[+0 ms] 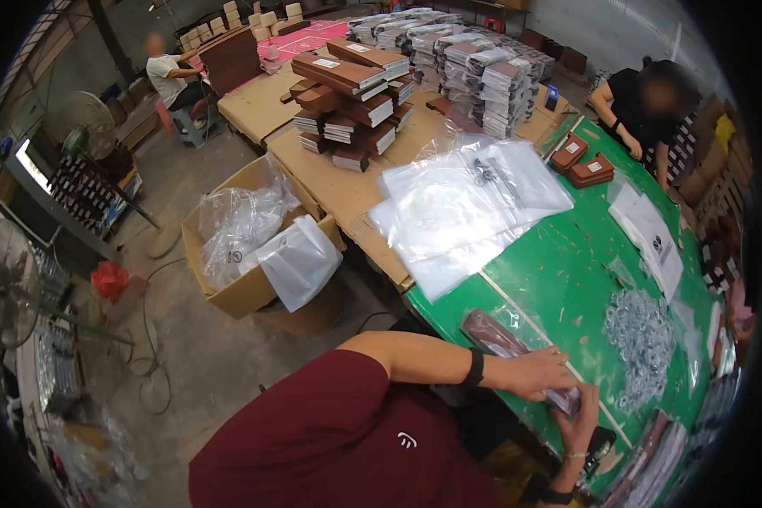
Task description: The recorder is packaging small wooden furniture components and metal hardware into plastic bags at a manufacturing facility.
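A long brown piece in a clear plastic bag (493, 333) lies slantwise on the green tabletop near its front edge. My left hand (536, 373) reaches across from the left and grips the piece from above, close to its near end. At that near end, my right hand (581, 415) has its fingers bent around the bagged end. The two hands almost touch, and they cover part of the bag. To the right lies a heap of small clear ring-shaped pieces (639, 345). Flat clear plastic bags (461, 207) are piled just beyond the wrapped piece.
A cardboard box (220, 296) with plastic bags stands left of the table. Brown pieces (351, 76) and wrapped bundles (499, 85) are stacked farther back. Two brown pieces (590, 169) lie near a co-worker (652, 110) at the far right. Wrapped pieces (648, 461) lie at lower right.
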The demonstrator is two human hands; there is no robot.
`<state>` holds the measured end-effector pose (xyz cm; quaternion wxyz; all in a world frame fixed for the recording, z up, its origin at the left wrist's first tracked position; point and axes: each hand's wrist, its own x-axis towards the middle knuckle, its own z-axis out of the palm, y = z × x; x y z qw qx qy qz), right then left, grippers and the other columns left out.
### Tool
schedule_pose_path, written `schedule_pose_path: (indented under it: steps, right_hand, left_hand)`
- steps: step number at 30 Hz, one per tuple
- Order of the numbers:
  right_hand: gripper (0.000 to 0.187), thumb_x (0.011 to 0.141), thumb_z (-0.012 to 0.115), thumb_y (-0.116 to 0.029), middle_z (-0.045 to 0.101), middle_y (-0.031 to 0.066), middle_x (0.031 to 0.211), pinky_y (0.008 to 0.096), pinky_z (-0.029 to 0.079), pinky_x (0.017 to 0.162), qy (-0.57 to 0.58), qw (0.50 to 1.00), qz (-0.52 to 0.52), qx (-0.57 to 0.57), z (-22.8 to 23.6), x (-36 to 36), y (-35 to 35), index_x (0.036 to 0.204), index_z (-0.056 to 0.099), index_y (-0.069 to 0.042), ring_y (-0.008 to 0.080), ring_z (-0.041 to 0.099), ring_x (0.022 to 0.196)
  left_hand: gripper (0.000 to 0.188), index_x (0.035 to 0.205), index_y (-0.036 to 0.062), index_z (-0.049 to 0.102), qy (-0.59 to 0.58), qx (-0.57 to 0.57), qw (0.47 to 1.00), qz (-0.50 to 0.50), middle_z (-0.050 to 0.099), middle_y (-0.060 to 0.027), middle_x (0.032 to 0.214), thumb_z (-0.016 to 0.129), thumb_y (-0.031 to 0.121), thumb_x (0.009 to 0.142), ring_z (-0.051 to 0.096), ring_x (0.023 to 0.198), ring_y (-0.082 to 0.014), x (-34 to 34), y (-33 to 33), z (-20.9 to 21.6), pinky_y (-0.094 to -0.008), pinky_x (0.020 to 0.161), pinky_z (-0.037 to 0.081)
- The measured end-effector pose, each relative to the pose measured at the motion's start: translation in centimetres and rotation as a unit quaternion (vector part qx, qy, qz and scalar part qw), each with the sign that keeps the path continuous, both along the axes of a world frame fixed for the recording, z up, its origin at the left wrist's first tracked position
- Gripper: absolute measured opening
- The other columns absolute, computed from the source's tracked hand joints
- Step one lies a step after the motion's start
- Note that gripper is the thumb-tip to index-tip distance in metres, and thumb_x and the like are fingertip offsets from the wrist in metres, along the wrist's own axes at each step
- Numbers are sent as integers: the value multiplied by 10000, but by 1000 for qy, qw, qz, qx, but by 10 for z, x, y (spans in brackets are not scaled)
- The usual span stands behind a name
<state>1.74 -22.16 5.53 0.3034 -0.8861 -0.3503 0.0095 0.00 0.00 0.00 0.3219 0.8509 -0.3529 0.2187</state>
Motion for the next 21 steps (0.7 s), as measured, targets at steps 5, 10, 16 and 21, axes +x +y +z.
schedule_pose_path:
  steps: [5,10,16,21]
  right_hand:
    - [559,590,761,-41,543,147,1066,438,455,858,-63,998,-17,-5,0,-8,-12,1115,569,-51,372,554,1023]
    - [624,631,739,-30,550,182,1106,452,441,911,-158,985,-69,26,-8,-30,-6,1229,562,-29,403,546,1062]
    - [599,765,748,-87,598,197,1194,499,429,950,-325,941,-56,69,-17,-56,17,1326,546,-27,405,562,1094]
    - [439,781,778,-178,664,141,1178,517,427,957,-171,967,184,35,-7,-86,56,1176,647,-36,369,609,1063]
  left_hand:
    - [575,1181,117,545,-5,14,999,-31,606,-45,1029,756,155,648,519,1035,-271,1,-8,13,-413,866,380]
    - [631,1322,127,519,-76,48,996,-28,608,-13,1037,709,153,721,535,1005,-236,1,4,30,-402,885,389]
    - [575,1421,245,480,-221,87,971,-7,610,16,995,559,147,860,567,987,-183,6,43,53,-405,987,400]
    - [623,1472,242,444,-140,168,976,-16,634,0,1078,531,109,870,588,1121,-229,-8,160,18,-412,1022,417]
